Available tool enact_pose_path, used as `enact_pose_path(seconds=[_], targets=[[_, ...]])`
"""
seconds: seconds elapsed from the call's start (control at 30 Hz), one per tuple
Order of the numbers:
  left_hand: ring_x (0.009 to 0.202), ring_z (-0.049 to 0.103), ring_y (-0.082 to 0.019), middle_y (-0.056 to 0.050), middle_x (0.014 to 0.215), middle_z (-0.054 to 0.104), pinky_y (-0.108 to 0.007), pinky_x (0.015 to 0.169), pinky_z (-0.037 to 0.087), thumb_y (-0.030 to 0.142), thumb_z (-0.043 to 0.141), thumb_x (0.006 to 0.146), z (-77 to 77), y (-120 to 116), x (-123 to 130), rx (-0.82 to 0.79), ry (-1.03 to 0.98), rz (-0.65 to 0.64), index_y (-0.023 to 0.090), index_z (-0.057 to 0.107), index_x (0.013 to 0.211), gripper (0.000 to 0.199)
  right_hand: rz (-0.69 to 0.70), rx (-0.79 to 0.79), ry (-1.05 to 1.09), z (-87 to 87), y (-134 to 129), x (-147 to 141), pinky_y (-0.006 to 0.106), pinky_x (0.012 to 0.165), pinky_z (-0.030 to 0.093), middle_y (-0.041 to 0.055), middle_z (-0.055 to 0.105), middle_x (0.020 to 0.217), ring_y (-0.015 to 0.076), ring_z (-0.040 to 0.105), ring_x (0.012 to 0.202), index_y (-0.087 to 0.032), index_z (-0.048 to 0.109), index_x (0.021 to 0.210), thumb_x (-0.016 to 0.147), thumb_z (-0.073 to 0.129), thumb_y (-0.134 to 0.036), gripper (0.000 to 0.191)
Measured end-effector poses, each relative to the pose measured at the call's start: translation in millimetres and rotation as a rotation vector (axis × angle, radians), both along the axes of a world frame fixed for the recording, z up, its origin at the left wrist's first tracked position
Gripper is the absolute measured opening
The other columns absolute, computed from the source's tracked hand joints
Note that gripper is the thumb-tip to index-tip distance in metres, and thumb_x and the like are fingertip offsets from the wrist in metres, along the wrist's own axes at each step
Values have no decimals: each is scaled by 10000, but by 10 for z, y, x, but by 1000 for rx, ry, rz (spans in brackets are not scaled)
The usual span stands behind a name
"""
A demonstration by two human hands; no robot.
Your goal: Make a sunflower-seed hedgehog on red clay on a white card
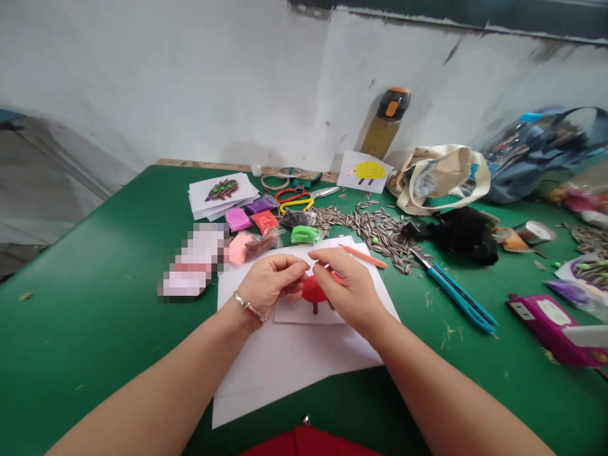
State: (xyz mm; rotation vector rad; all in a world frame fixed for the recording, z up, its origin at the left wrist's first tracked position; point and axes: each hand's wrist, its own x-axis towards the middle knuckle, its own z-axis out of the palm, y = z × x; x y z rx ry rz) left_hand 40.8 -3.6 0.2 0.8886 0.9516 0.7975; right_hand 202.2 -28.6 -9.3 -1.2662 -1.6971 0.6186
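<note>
**Fingertips drawn together over a red clay shape (pixel 316 290)**

My left hand (pixel 270 285) and right hand (pixel 344 288) are curled, neither open nor clenched into a fist. The fingertips of each close toward the other just above the shape, and my right fingers lie against its upper edge. Whether they pinch a small piece between them is hidden, so I cannot tell. A silver bangle (pixel 249 307) circles my left wrist.

The shape lies beneath my fingers on a white card (pixel 297 313), with two dark stubs (pixel 314 310) at its lower edge. It looks like soft, light modelling clay: probably pliable, easily dented, and best taken by its edges with light fingertip pressure.

The card rests on white paper sheets (pixel 285 370) on a green table (pixel 80 329). An orange clay stick (pixel 363 256) lies just beyond my right fingers. Farther out are a green clay packet (pixel 306 235), a spread of striped sunflower seeds (pixel 375 231), and a blue-handled tool (pixel 458 294). Beyond these sit a seed-decorated hedgehog card (pixel 223 191), a yellow hedgehog drawing (pixel 365 171), a canvas tote bag (pixel 439 177), and a bottle (pixel 386 123) against the wall.
</note>
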Motion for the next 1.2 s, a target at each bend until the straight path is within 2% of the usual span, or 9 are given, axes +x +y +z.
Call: enact_pose_path(seconds=[0.27,0.5,0.67,0.8,0.9,1.03,1.2], targets=[[480,504,-85,20,555,524,-225,478,417,454,750,694,-39,9,-19,8,5,23,123,607,654,363,21,0,-11,9,-9,-10,335,849,492,51,684,1008,173,619,951,-219,650,1019,859,493,-194,226],[537,537,-106,-1,616,564,-231,503,402,397,793,650,-13,8,-14,18,12,-32,113,640,733,334,24,-19,-30,28,-14,-14,330,840,492,52,685,994,174,620,944,-218,651,997,863,489,-198,211],[510,516,-94,26,556,517,-218,491,381,446,793,638,-25,7,-14,44,24,-22,128,576,634,386,19,-29,-17,28,-20,-24,321,843,488,50,681,999,168,620,936,-217,653,996,856,491,-181,217],[493,508,-89,25,545,528,-217,494,395,493,727,709,-67,15,-22,35,29,-21,124,598,669,393,41,-33,-21,32,-28,-34,311,836,479,40,682,976,163,616,919,-214,654,997,862,491,-185,213],[541,546,-97,-9,598,592,-219,542,421,491,683,758,-88,12,-20,44,35,-48,115,620,699,386,72,-42,-16,37,-36,-48,292,837,468,24,688,962,152,612,913,-212,658,994,861,499,-177,210],[548,558,-102,-38,605,633,-209,536,424,493,671,768,-80,-17,21,77,38,-70,104,638,683,399,72,-112,32,35,-37,-75,280,800,476,24,690,961,152,613,899,-209,662,965,855,502,-183,197],[500,534,-97,-25,567,625,-220,516,445,493,708,729,-53,-53,65,46,-32,-76,103,646,677,398,74,-212,88,38,-24,-98,278,768,487,26,687,957,151,615,880,-210,667,973,848,499,-199,209]])
